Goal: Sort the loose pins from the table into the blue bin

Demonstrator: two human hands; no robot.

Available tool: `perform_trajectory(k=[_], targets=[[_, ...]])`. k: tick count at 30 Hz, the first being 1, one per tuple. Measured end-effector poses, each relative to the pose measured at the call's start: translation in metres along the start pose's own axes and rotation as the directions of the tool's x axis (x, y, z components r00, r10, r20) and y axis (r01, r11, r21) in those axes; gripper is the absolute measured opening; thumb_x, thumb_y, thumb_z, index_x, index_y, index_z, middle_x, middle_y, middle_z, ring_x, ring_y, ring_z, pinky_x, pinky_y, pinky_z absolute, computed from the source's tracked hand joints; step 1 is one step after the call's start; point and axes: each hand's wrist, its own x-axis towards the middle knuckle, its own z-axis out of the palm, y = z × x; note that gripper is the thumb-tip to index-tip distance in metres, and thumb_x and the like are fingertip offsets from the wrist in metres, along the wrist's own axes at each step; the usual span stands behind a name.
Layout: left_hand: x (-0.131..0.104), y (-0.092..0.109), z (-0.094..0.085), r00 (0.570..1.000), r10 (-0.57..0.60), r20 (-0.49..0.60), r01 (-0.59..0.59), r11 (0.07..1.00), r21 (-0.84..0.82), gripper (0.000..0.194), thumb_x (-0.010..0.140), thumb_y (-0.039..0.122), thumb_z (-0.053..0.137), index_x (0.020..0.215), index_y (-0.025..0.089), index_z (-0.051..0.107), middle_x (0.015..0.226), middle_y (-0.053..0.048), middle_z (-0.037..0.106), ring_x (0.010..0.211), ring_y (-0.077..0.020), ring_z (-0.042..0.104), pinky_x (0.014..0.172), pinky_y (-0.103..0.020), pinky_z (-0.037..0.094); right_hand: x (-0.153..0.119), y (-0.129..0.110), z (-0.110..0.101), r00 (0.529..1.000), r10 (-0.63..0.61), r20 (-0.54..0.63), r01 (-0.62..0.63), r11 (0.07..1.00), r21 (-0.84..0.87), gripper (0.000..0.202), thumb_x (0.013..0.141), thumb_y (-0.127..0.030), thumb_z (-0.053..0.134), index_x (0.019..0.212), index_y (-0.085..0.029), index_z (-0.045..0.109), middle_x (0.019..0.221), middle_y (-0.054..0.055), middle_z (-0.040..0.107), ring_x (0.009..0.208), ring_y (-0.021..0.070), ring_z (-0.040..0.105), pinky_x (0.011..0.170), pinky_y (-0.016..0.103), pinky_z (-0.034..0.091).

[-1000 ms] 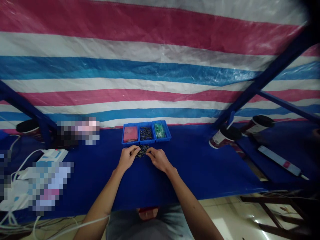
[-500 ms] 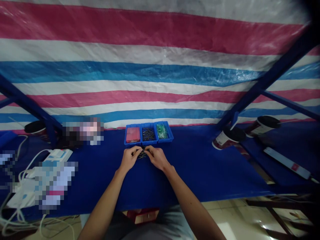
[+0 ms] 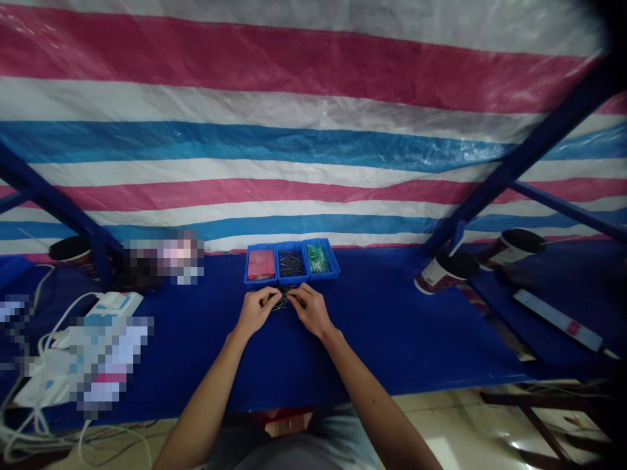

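A small pile of thin, dark, screw-like pieces [image 3: 279, 305] lies on the blue tabletop in front of the bins. At its left side my left hand [image 3: 255, 308] is closed in a pinch, thumb against fingertips. My right hand [image 3: 309, 308] pinches at the right side of the pile, its fingertips a short way from the left ones. Whatever sits between the fingers is too small to make out. Just beyond the hands stand three joined blue bins: one with pink-red flat packets [image 3: 261, 264], one with dark screw-like pieces [image 3: 290, 263], one with green and clear plastic bits [image 3: 318, 258].
White power strips [image 3: 115, 303] with tangled cables lie at the left. A labelled tub [image 3: 435, 274] stands at the right, near a slanted blue frame post [image 3: 490, 183]. Behind the table [image 3: 392, 333] hangs a striped plastic sheet [image 3: 313, 196].
My right hand has shifted slightly to the right, away from the left fingertips. The left hand stays almost where it was, still pinched.
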Motion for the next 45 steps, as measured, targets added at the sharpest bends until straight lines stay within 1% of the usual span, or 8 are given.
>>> perform_trajectory(k=[8,13,21,24,28,33,38,45], targets=[[-0.002,-0.001,0.001,0.999,0.025,-0.029,-0.025,1.000,-0.004,0.031,0.091,0.041,0.059,0.087,0.015,0.075,0.052,0.007,0.033,0.049,-0.0083,0.032,0.053,-0.021,0.029,-0.002,-0.002,0.002,1.000,-0.018,-0.002,0.018,1.000,0.014,0.025,0.099,-0.036,0.053,0.103,-0.020,0.072,0.082,0.004,0.060,0.067,0.0131,0.055,0.066,0.023,0.044],[-0.003,0.003,-0.002,0.993,-0.002,-0.116,-0.001,1.000,-0.027,0.031,0.089,0.043,0.061,0.086,0.015,0.075,0.051,0.006,0.035,0.048,-0.0086,0.033,0.053,-0.022,0.030,-0.002,-0.002,0.003,0.997,-0.006,-0.083,0.009,0.999,0.036,0.025,0.099,-0.036,0.053,0.102,-0.019,0.072,0.078,0.002,0.059,0.062,0.0121,0.051,0.063,0.024,0.043],[0.000,0.008,-0.018,0.888,-0.215,-0.406,0.109,0.957,-0.267,0.041,0.096,0.047,0.047,0.077,0.015,0.064,0.054,0.005,0.034,0.049,-0.0098,0.032,0.048,-0.021,0.025,-0.001,0.005,0.002,0.983,-0.002,-0.186,0.017,0.997,0.080,0.023,0.098,-0.035,0.056,0.099,-0.018,0.072,0.073,0.002,0.059,0.059,0.0126,0.049,0.059,0.025,0.041],[0.003,0.011,-0.032,0.917,-0.213,-0.337,0.160,0.971,-0.178,0.042,0.096,0.048,0.047,0.073,0.016,0.062,0.053,0.005,0.038,0.050,-0.0102,0.038,0.050,-0.021,0.029,-0.001,0.006,0.002,0.984,0.002,-0.180,0.013,0.997,0.080,0.023,0.097,-0.035,0.056,0.098,-0.019,0.072,0.073,0.002,0.060,0.059,0.0129,0.051,0.059,0.025,0.041],[-0.002,0.009,-0.057,0.976,-0.200,-0.083,0.211,0.966,0.149,0.033,0.091,0.047,0.056,0.083,0.019,0.071,0.059,0.003,0.057,0.056,-0.0131,0.053,0.058,-0.023,0.037,-0.001,0.006,0.003,0.985,0.017,-0.173,-0.004,0.997,0.076,0.023,0.097,-0.035,0.055,0.097,-0.019,0.072,0.074,0.002,0.062,0.059,0.0131,0.052,0.059,0.025,0.042],[-0.024,-0.011,-0.074,0.972,-0.236,0.018,0.212,0.902,0.375,0.023,0.085,0.036,0.063,0.100,0.023,0.073,0.086,-0.003,0.072,0.074,-0.0194,0.066,0.073,-0.029,0.047,-0.001,0.008,0.003,0.987,0.024,-0.159,-0.012,0.997,0.075,0.024,0.097,-0.036,0.055,0.097,-0.019,0.072,0.077,0.003,0.066,0.060,0.0135,0.054,0.060,0.025,0.043],[-0.034,-0.023,-0.066,0.973,-0.226,0.047,0.186,0.887,0.423,0.022,0.083,0.027,0.064,0.102,0.021,0.073,0.092,-0.005,0.071,0.077,-0.0198,0.067,0.074,-0.030,0.050,-0.001,0.007,0.003,0.990,0.030,-0.137,-0.019,0.996,0.083,0.025,0.098,-0.037,0.054,0.097,-0.019,0.072,0.076,0.003,0.066,0.059,0.0136,0.053,0.059,0.025,0.043],[-0.017,-0.018,-0.048,0.951,-0.290,0.107,0.242,0.914,0.325,0.033,0.081,0.018,0.064,0.114,0.019,0.070,0.087,-0.003,0.073,0.079,-0.0191,0.070,0.077,-0.028,0.051,-0.001,0.006,0.003,0.992,0.038,-0.122,-0.027,0.996,0.088,0.023,0.097,-0.036,0.056,0.096,-0.019,0.072,0.077,0.003,0.067,0.060,0.0139,0.055,0.060,0.025,0.043]])
